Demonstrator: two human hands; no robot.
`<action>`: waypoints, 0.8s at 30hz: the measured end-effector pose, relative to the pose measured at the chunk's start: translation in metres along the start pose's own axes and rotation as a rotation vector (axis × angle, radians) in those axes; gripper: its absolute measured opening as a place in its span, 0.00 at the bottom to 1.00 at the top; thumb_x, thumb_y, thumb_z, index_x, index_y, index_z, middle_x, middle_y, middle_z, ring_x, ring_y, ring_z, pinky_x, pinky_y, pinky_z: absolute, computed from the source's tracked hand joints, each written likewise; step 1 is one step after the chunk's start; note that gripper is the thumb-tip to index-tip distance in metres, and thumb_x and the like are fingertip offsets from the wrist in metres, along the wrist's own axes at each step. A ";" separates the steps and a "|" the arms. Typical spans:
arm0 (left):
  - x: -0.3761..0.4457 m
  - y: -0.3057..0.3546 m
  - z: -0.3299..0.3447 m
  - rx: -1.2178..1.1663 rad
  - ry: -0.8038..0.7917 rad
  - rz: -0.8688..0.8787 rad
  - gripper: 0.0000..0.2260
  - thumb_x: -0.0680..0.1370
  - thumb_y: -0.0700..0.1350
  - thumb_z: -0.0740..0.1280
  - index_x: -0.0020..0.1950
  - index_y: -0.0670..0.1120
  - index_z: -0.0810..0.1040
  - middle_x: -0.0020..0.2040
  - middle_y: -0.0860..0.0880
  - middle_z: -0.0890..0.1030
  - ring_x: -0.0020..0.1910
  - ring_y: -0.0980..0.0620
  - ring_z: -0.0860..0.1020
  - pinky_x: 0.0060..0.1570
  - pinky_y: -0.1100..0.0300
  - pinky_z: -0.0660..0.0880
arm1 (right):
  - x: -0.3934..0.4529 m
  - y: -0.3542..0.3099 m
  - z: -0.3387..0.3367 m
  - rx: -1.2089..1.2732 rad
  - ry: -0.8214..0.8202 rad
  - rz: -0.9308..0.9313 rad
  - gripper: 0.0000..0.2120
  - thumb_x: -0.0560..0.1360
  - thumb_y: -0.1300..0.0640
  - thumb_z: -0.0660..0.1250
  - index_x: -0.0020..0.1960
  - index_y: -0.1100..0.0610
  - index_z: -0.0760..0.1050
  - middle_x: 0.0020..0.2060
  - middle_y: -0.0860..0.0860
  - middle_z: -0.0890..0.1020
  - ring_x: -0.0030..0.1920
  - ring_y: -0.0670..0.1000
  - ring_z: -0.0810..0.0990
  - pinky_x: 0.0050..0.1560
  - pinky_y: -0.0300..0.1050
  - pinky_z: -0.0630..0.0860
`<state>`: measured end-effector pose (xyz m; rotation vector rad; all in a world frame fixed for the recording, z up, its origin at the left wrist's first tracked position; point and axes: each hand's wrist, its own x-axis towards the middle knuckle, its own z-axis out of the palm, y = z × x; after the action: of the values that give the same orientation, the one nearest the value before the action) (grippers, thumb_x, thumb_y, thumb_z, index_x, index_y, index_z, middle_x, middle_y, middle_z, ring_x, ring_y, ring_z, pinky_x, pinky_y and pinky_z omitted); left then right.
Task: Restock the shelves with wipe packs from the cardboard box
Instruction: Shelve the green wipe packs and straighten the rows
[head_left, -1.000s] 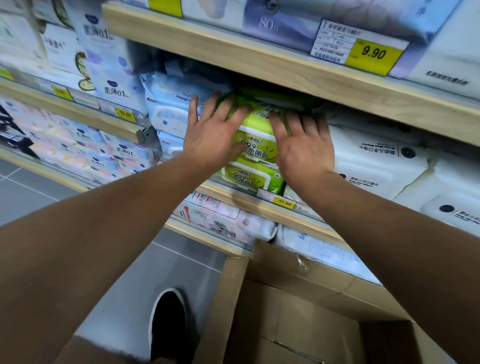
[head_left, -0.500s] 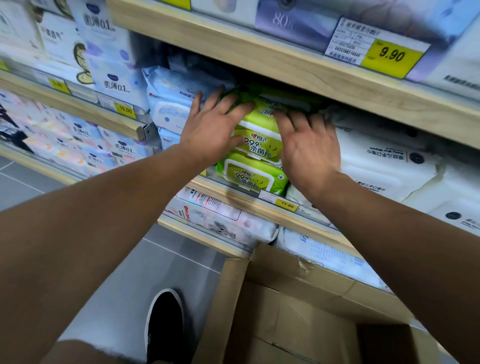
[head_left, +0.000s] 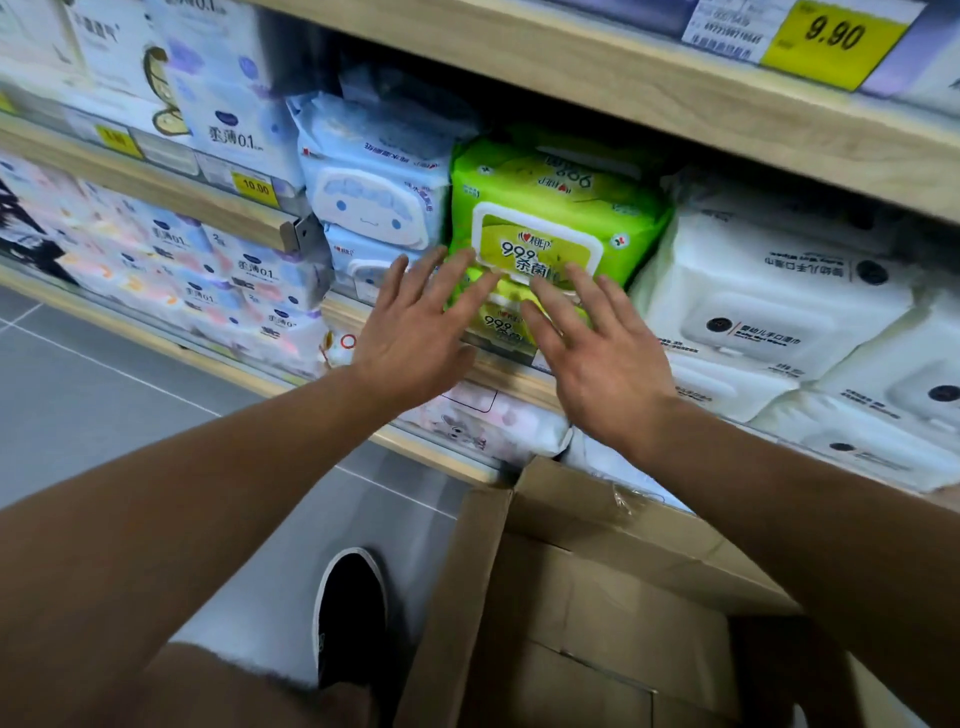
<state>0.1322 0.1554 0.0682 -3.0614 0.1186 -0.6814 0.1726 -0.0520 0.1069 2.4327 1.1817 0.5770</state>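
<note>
Store shelf (head_left: 519, 374): green wipe packs (head_left: 550, 213) sitting stacked between blue and white packs. Left hand (head_left: 415, 332) and right hand (head_left: 597, 358), fingers spread, are drawing back off them; placement likely finished. Cardboard box (head_left: 597, 597) waiting below.

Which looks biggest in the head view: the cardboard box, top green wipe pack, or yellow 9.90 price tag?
1. Brown cardboard box, though it is nearest the camera.
2. Top green wipe pack.
3. Yellow 9.90 price tag.
</note>
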 end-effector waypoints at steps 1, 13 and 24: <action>-0.003 0.000 0.006 0.012 -0.097 0.014 0.36 0.72 0.53 0.68 0.76 0.54 0.56 0.77 0.46 0.57 0.75 0.42 0.54 0.73 0.40 0.51 | -0.002 -0.004 0.002 -0.044 -0.156 -0.030 0.32 0.78 0.55 0.56 0.79 0.57 0.50 0.78 0.56 0.49 0.77 0.64 0.45 0.74 0.60 0.41; -0.006 0.005 0.032 0.090 -0.327 0.039 0.40 0.76 0.62 0.60 0.76 0.55 0.36 0.76 0.51 0.31 0.76 0.44 0.35 0.73 0.39 0.42 | 0.000 -0.013 0.028 -0.255 -0.425 0.017 0.36 0.80 0.48 0.49 0.77 0.61 0.32 0.74 0.58 0.29 0.73 0.64 0.28 0.73 0.64 0.37; 0.019 0.010 -0.012 -0.080 0.073 -0.077 0.39 0.74 0.54 0.65 0.78 0.50 0.47 0.79 0.45 0.47 0.77 0.43 0.47 0.73 0.41 0.51 | 0.010 0.005 -0.017 -0.044 -0.062 0.093 0.34 0.72 0.50 0.52 0.78 0.57 0.55 0.78 0.55 0.53 0.77 0.62 0.49 0.75 0.60 0.44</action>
<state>0.1437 0.1437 0.0874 -3.1325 0.0297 -0.8125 0.1729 -0.0439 0.1262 2.4597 1.0253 0.5446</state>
